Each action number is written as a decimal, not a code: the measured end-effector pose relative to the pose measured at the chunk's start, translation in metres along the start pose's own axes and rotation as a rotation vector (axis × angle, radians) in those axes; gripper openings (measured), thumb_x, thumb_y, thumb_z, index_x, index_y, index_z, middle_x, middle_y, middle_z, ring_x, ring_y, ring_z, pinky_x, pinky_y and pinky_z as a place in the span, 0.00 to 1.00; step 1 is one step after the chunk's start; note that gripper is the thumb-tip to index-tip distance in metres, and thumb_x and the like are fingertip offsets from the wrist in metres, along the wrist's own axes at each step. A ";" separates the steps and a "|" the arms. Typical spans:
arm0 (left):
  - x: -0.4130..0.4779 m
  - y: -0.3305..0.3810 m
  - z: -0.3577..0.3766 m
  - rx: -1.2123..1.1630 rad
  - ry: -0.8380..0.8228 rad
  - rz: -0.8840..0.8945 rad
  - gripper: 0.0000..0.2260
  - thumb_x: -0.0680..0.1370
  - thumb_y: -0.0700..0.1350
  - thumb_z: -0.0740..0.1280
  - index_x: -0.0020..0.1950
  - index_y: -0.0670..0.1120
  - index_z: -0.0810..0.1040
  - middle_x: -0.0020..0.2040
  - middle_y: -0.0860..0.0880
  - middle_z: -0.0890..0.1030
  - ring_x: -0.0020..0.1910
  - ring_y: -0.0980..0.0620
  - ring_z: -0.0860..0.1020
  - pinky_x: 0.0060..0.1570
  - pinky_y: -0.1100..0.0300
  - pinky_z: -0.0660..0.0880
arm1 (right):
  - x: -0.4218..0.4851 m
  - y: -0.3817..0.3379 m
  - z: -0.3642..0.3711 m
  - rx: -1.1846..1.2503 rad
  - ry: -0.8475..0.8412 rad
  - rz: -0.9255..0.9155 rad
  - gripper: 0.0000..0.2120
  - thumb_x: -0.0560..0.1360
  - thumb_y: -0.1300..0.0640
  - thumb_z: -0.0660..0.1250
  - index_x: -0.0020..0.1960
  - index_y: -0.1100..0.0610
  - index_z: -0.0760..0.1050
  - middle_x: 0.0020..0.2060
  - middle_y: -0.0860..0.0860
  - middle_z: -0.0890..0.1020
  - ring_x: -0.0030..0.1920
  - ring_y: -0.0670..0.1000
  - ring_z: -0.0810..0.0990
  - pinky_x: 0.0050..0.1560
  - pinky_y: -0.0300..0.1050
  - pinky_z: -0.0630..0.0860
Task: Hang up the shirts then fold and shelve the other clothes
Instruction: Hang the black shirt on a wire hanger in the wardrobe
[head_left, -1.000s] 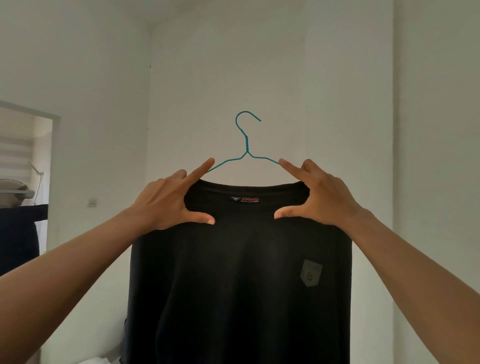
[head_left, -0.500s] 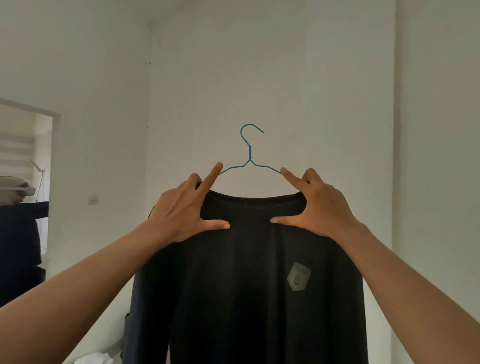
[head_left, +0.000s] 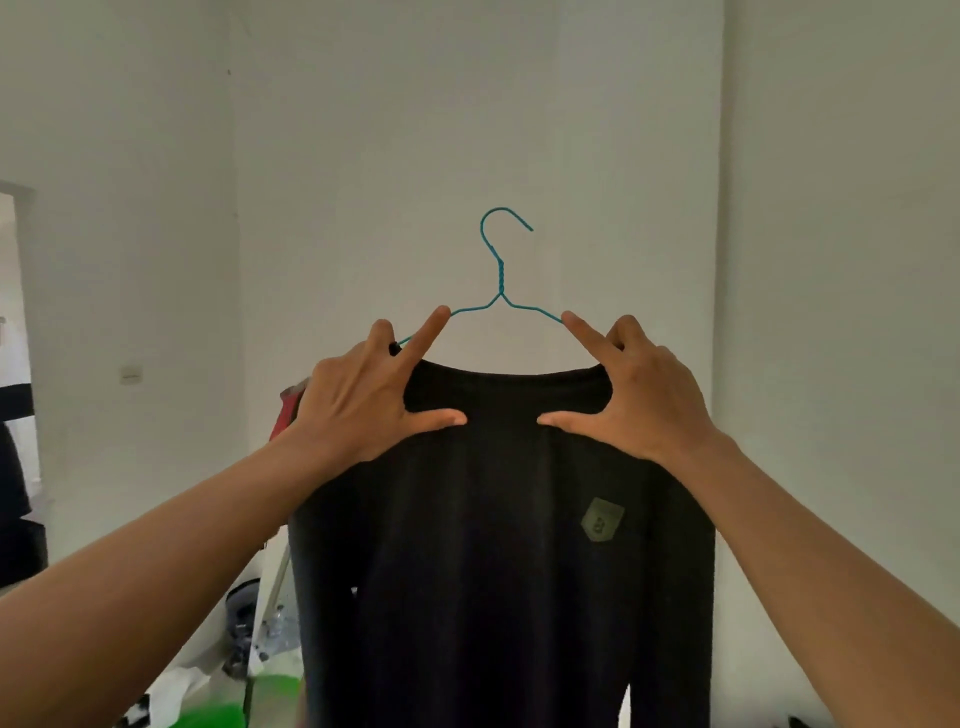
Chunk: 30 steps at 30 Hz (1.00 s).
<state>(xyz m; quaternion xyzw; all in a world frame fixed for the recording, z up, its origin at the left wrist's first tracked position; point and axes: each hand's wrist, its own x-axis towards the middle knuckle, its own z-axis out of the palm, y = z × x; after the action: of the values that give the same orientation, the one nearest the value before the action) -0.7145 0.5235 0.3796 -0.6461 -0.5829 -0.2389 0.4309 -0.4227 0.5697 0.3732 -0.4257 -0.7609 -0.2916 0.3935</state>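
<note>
A white wall (head_left: 519, 104) stood before me, a small switch (head_left: 131, 373) on it near a doorway (head_left: 13, 312) at left; something red (head_left: 289, 410) showed lower, something bright green (head_left: 275, 686) lower yet

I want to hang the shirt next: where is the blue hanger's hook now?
Head view, centre: the blue hanger rises above the collar of the black shirt, between the left hand and the right hand; its hook is free before the white wall.
</note>
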 end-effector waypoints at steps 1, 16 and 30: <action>-0.004 0.001 -0.010 -0.016 0.013 0.008 0.48 0.68 0.81 0.51 0.81 0.59 0.41 0.51 0.46 0.70 0.32 0.52 0.68 0.26 0.61 0.61 | -0.007 -0.006 -0.014 -0.013 -0.001 0.016 0.51 0.63 0.19 0.61 0.79 0.42 0.55 0.48 0.48 0.67 0.34 0.50 0.72 0.36 0.45 0.78; -0.085 0.056 -0.192 -0.395 0.160 0.321 0.47 0.69 0.77 0.54 0.81 0.52 0.52 0.53 0.45 0.69 0.40 0.50 0.71 0.28 0.58 0.71 | -0.152 -0.097 -0.264 -0.335 -0.009 0.197 0.48 0.66 0.21 0.59 0.80 0.41 0.53 0.49 0.46 0.64 0.37 0.46 0.70 0.36 0.42 0.76; -0.067 0.292 -0.296 -0.664 0.259 0.648 0.51 0.66 0.80 0.53 0.81 0.54 0.49 0.55 0.48 0.69 0.36 0.52 0.69 0.28 0.58 0.72 | -0.312 -0.004 -0.444 -0.597 -0.054 0.545 0.46 0.69 0.23 0.59 0.80 0.40 0.49 0.54 0.48 0.65 0.46 0.49 0.72 0.54 0.49 0.78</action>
<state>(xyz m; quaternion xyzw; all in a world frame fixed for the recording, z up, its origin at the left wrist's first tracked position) -0.3909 0.2544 0.3957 -0.8622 -0.1850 -0.3441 0.3225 -0.1681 0.0920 0.3398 -0.7149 -0.5122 -0.3733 0.2954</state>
